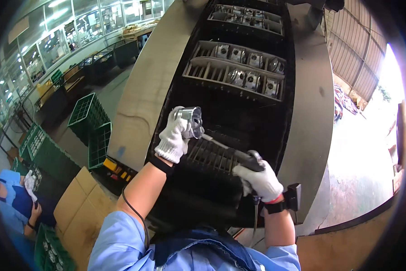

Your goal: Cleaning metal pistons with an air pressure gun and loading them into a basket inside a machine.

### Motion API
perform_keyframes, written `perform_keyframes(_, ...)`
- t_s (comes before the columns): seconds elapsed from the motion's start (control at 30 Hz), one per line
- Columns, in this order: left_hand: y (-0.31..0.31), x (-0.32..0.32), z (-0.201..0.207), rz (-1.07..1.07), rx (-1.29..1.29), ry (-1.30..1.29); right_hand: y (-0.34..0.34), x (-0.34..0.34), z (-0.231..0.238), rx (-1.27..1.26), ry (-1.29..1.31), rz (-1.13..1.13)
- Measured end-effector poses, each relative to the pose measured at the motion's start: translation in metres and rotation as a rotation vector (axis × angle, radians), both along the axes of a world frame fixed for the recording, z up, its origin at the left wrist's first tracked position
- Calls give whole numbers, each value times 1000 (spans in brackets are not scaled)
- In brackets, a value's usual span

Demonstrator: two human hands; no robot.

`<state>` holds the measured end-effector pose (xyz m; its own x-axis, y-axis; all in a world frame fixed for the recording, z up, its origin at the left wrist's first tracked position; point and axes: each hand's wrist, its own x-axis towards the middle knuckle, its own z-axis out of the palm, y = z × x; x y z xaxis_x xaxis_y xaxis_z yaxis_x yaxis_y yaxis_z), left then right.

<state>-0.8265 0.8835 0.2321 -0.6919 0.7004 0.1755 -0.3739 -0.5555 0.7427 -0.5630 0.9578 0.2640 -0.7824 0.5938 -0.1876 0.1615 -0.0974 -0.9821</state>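
A white knitted glove covers my left hand (175, 137), which grips a shiny metal piston (192, 121) by its outside. My right hand (260, 179), gloved as well, is wrapped round the dark body of an air blow gun (244, 159). Its thin metal nozzle points up and left, with the tip right at the lower side of the piston; whether they touch I cannot tell. A hose (255, 212) hangs from the gun below my right hand. Under both hands lies a slatted metal rack (212, 156) on the dark conveyor bed.
Farther up, a slotted rack (203, 72) holds several pistons, and another piston rack (246, 18) lies beyond it. Broad metal side panels (144, 104) flank the conveyor. Green crates (87, 113) and cardboard (81, 198) are at the left, where a co-worker (13, 194) in blue sits.
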Motion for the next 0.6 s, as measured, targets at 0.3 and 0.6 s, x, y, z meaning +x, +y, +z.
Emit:
perform_keyframes(0.3, -83, -2, -35, 31, -15, 168, -59, -32, -30, 11, -139, 105)
perform_keyframes(0.6, -207, 4, -52, 307, -21, -121, -104, -21, -47, -174, -63, 476)
